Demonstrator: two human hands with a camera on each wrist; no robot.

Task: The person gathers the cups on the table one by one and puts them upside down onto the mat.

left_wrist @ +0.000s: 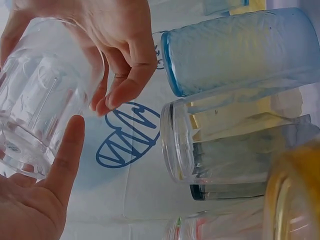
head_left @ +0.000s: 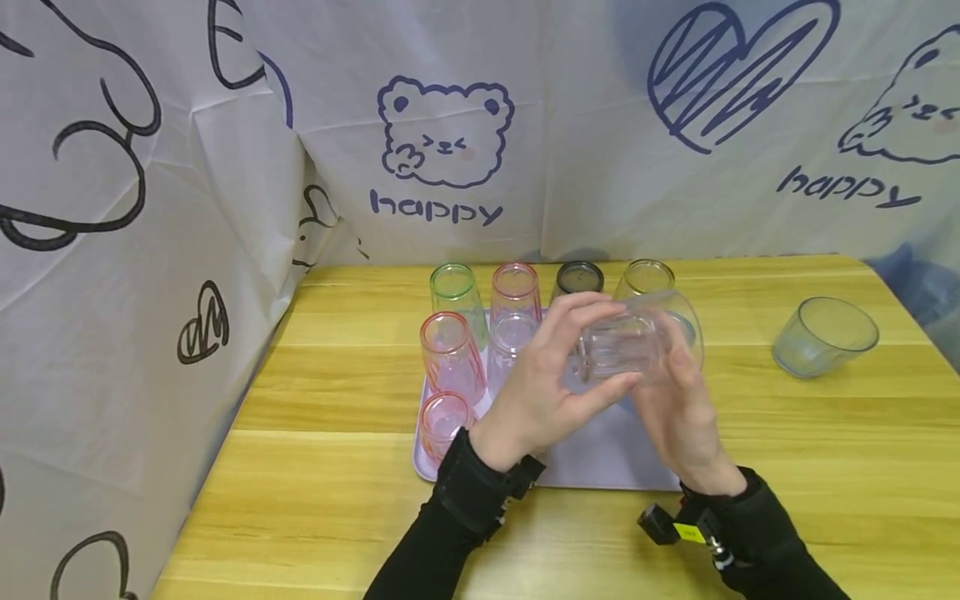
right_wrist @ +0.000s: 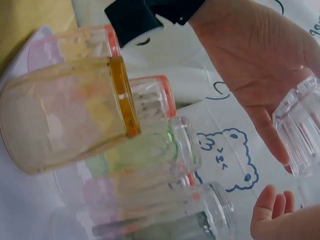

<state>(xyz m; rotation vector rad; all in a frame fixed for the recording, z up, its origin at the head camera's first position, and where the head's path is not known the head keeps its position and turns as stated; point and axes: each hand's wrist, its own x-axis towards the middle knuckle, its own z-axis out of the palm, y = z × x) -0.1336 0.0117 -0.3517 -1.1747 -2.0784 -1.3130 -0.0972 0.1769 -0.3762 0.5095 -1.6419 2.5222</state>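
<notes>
A clear glass (head_left: 622,346) is held tilted on its side above a lilac tray (head_left: 592,458). My left hand (head_left: 525,379) grips its thick base end between thumb and fingers. Around the wider mouth end curl the thumb and fingers of my right hand (head_left: 686,417), partly seen through the glass. In the left wrist view the clear glass (left_wrist: 42,100) sits between both hands. Several glasses stand on the tray: a red-rimmed one (head_left: 453,358), a short pink one (head_left: 445,421) and a clear one (head_left: 513,337). Part of the tray is hidden by my hands.
Along the back stand a green-rimmed glass (head_left: 456,292), a pink-rimmed glass (head_left: 516,287), a dark grey glass (head_left: 579,277) and a brownish-rimmed glass (head_left: 647,279). An amber glass (right_wrist: 70,110) shows in the right wrist view. A wide clear tumbler (head_left: 825,337) rests on the wooden table, right.
</notes>
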